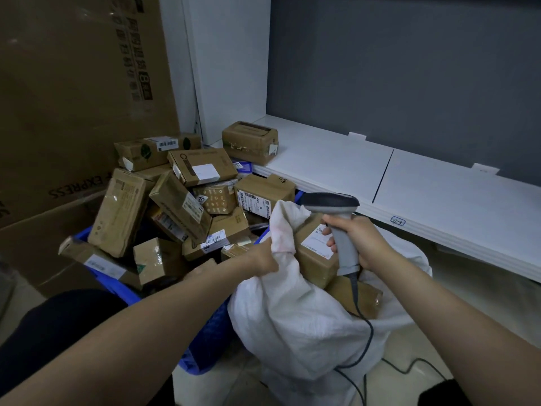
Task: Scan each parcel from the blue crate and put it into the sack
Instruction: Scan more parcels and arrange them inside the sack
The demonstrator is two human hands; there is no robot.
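Observation:
A blue crate [205,332] at the left is piled with several brown cardboard parcels [181,206]. To its right stands a white woven sack [292,323]. My left hand [262,257] grips the sack's raised rim and holds it up. My right hand [363,241] grips the handle of a grey barcode scanner [336,212] over the sack's mouth; its cable runs down to the floor. Inside the sack lies a brown parcel with a white label [314,253], just under the scanner, and a second brown parcel [366,297] sits lower.
A large cardboard box [73,98] stands behind the crate at the left. A low white shelf [424,186] runs along the grey wall at the right, with one brown parcel [250,142] on its far end. My dark-clothed knee [58,317] is at lower left.

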